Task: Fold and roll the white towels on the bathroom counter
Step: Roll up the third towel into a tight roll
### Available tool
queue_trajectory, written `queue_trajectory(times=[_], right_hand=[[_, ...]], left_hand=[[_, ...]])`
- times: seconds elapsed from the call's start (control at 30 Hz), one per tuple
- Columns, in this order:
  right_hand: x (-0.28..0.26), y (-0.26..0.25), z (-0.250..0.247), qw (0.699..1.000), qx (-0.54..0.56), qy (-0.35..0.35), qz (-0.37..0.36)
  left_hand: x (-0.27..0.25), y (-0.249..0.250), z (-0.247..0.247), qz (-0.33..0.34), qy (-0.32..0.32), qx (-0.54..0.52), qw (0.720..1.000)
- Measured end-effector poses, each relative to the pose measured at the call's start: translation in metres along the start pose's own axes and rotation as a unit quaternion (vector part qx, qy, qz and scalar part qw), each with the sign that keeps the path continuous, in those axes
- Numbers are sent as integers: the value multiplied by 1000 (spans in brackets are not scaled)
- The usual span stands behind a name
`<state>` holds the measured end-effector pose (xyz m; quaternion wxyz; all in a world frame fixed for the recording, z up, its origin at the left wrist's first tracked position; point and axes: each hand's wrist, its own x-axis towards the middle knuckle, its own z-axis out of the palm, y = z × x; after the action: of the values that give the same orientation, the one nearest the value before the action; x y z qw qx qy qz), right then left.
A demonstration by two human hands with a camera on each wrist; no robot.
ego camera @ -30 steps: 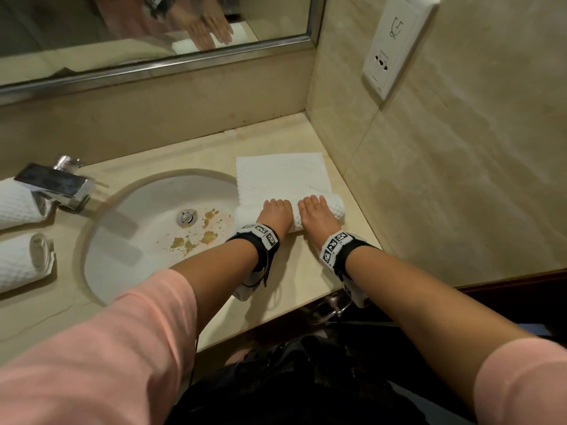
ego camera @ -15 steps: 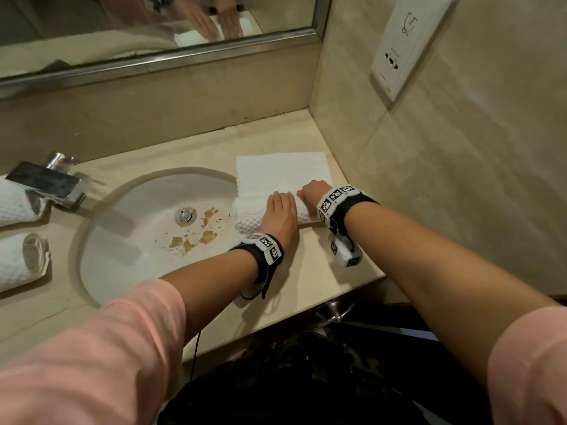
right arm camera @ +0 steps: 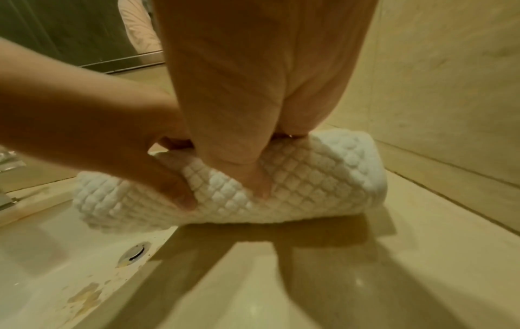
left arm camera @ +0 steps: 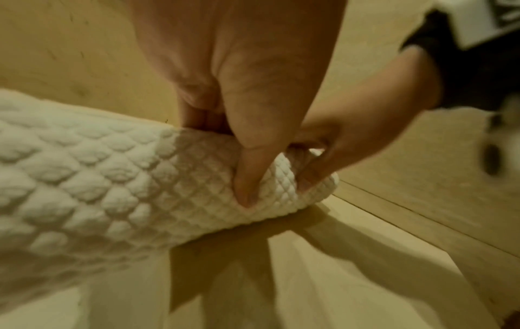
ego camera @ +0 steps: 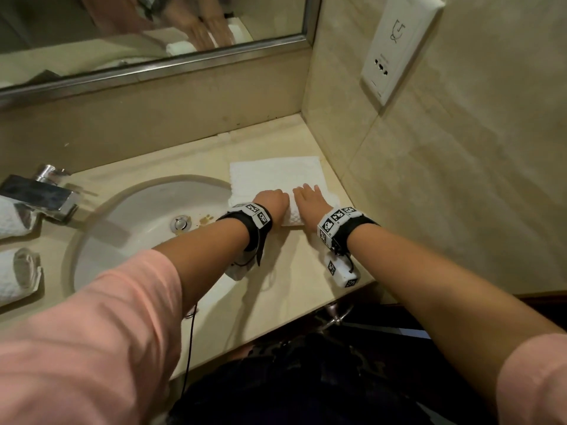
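Note:
A white quilted towel (ego camera: 276,176) lies at the counter's right end, between the sink and the side wall. Its near part is rolled into a thick roll (ego camera: 291,217); the far part lies flat. My left hand (ego camera: 271,200) grips the roll's left half, thumb pressed into its near side in the left wrist view (left arm camera: 247,178). My right hand (ego camera: 308,197) holds the right half, thumb dug into the roll (right arm camera: 253,178) and fingers over its top. The roll (right arm camera: 323,178) rests on the counter, its left end overhanging the basin edge.
The sink basin (ego camera: 122,240), stained near its drain (ego camera: 181,223), sits just left of the towel. A chrome faucet (ego camera: 40,194) and two rolled white towels (ego camera: 12,219) (ego camera: 18,274) are at the far left. The tiled side wall with a socket (ego camera: 395,47) stands close on the right.
Both hands have pushed the roll away from the counter's front edge toward the back wall. The roll is thicker and the flat part shorter. My right hand regripped the roll.

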<state>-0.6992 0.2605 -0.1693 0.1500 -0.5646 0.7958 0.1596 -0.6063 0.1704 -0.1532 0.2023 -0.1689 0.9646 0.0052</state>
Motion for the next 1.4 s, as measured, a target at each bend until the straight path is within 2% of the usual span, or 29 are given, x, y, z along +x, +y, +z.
queue_trajectory(times=[0.27,0.47,0.67,0.77,0.97,1.03,1.17,1.27,1.4], right_hand=[[-32,-21,28,995,-15,97,20],[-26,-22,27,994,4,106,25],[-14,-19,13,996,-10,86,37],[-10,-19,13,996,-26,72,43],[6,-12,-2,998,-33,54,30],[12,-8,-9,998,-37,45,24],[25,-1,-21,998,-65,13,17],[31,0,-30,999,-37,-20,25],[42,2,-32,999,-10,-29,17]], left_hand=[[12,-14,-18,8,-67,-15,998],[17,-17,-12,14,-55,-10,998],[20,-16,-4,-5,-31,-43,999],[18,-9,8,-19,11,-83,996],[9,-1,23,3,86,-21,996],[3,3,31,-16,108,21,994],[-10,9,35,-42,94,33,994],[-10,12,35,-55,88,39,994],[2,4,26,-62,76,17,995]])
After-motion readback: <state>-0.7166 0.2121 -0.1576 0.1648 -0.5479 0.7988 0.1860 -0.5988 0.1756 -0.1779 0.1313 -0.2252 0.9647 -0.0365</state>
